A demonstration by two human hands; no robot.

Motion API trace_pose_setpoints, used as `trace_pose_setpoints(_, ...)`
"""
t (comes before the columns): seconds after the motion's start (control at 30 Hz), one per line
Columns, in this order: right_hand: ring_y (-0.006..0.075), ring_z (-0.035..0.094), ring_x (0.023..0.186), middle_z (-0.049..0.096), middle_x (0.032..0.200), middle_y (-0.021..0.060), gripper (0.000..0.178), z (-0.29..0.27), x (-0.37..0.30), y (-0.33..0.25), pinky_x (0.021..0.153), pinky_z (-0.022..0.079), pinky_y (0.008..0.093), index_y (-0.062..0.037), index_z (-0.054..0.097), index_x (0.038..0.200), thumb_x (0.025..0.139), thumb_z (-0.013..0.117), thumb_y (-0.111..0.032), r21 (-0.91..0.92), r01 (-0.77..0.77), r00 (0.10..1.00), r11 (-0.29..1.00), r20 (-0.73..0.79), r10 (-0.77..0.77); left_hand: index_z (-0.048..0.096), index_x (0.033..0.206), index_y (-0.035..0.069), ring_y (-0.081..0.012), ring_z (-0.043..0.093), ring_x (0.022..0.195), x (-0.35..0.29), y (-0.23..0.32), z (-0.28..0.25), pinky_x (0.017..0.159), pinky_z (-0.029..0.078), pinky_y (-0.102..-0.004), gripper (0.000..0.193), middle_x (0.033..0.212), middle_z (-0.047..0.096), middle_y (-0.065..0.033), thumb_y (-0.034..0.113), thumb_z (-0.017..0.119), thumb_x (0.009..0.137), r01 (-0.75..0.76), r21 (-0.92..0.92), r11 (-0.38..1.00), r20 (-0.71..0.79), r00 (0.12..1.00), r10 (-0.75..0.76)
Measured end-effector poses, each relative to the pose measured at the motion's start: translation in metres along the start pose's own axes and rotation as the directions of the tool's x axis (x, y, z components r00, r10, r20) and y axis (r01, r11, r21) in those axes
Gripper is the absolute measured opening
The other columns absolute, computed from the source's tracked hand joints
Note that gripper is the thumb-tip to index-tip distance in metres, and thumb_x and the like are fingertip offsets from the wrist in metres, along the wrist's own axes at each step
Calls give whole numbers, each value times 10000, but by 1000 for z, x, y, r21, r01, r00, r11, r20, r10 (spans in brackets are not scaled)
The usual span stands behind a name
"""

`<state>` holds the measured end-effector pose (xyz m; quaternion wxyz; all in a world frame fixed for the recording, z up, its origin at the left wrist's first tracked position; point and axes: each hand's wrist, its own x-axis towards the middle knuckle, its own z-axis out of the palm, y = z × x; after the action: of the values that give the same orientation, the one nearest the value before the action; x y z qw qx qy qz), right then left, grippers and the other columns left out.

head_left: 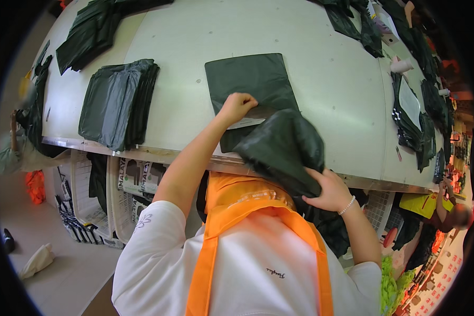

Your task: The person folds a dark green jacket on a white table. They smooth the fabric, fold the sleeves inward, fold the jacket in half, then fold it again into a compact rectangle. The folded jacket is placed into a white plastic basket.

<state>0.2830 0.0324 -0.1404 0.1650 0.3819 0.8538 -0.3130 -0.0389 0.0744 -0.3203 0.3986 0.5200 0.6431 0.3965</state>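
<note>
A dark green, glossy folded sheet (253, 73) lies flat on the pale table in front of me. Over its near part bulges a loose dark green sheet (284, 145), slightly blurred, sagging past the table edge toward my apron. My right hand (327, 190) grips its lower right side, thumb below and fingers partly behind the folds. On the left of the bulge, my left hand (238, 108) is closed in a pinch above the flat sheet; what lies between its fingertips is hidden. A white strip (246, 122) shows just below that hand, between the dark layers.
A neat pile of dark green folded sheets (118, 102) sits to the left, with more dark sheets (89, 37) beyond it. At the right are dark bundles with a white paper (408, 100). White plastic crates (92, 195) stand under the table's metal edge. Other people work at both sides.
</note>
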Motion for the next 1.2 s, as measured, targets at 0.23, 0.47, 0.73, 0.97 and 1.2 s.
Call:
trace_pose_setpoints(0.23,406,517,1067,516,1154,251,760,21,82,-7,924,434,418,-194,446,1352,668,725,-376,34,143,987,989,63,-145,686,882,1,-98,557,651,-21,87,-64,617,455,-260,184,721,659,-45,169,638,822,-55,196,979,487,872,-48)
trace_pose_setpoints(0.47,404,540,1064,547,1160,271,683,13,113,15,943,430,411,-185,503,1312,691,706,-383,235,18,1000,972,-23,-13,635,1075,-12,-145,601,820,-73,-25,-56,688,474,-292,321,920,663,-125,170,575,817,145,-437,888,-198,947,-252)
trace_pose_setpoints(0.73,390,553,1048,592,1084,262,656,-4,120,8,921,442,408,-118,515,1288,708,662,-388,133,-28,995,991,-88,40,681,755,8,-260,654,683,-37,-5,4,660,506,-368,255,684,662,-141,230,557,759,371,20,929,-149,920,-364)
trace_pose_setpoints(0.97,401,594,957,629,971,272,496,-2,132,23,856,471,426,-30,641,1034,706,647,-401,182,-166,962,969,-188,200,596,713,80,-333,627,656,-108,91,55,603,487,-464,107,632,606,-131,160,535,749,-524,541,658,353,852,388)
trace_pose_setpoints(1.2,375,606,933,591,1086,231,488,5,110,3,827,503,418,-41,612,999,666,684,-391,-167,-97,985,981,-160,70,671,723,48,-318,615,614,-57,170,24,582,513,-393,349,653,603,-129,390,712,667,-251,506,825,226,962,154)
